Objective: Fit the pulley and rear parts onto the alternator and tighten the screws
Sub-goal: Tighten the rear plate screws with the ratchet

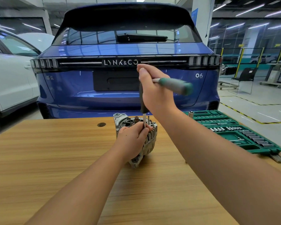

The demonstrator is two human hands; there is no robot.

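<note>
The alternator (136, 140) stood on the wooden worktop (55, 159), behind a blue car's tail. My left hand (131, 140) gripped the alternator and pinched the upright screwdriver (143, 109) shaft. My right hand (154, 91) clasped that screwdriver's handle together with a second, blurred green tool (175, 86). A green socket set (234, 129) lay open to my right.

The alternator (141, 140) is a ribbed, silver metal casing standing on the wooden table, its rear end facing up with a copper-coloured stud and thin bolts rising from it; a screwdriver (143, 109) with a dark handle stands upright, its steel shaft reaching down into the rear end.
</note>
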